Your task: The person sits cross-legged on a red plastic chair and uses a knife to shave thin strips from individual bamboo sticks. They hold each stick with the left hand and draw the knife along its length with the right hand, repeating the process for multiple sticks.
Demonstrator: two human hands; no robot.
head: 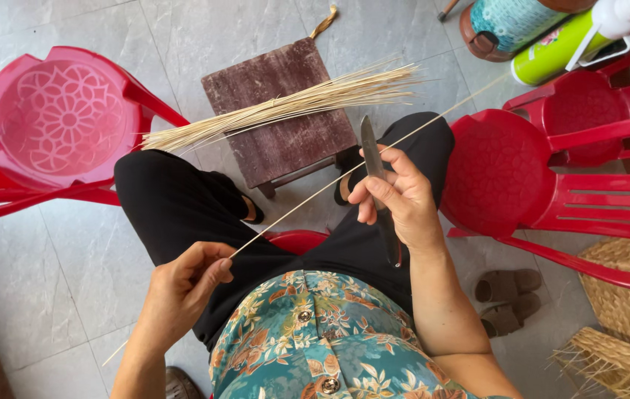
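The left hand is pinching with thumb and forefinger, wrist low by the lap. The right hand is curling its fingers closed, forearm bent upward.

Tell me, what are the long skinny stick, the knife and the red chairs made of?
The stick looks like a pale, dry plant sliver, maybe bamboo: thin, straw-coloured, matte. The knife looks like dull grey metal. The red chairs look like moulded plastic: glossy, with a pressed flower pattern.
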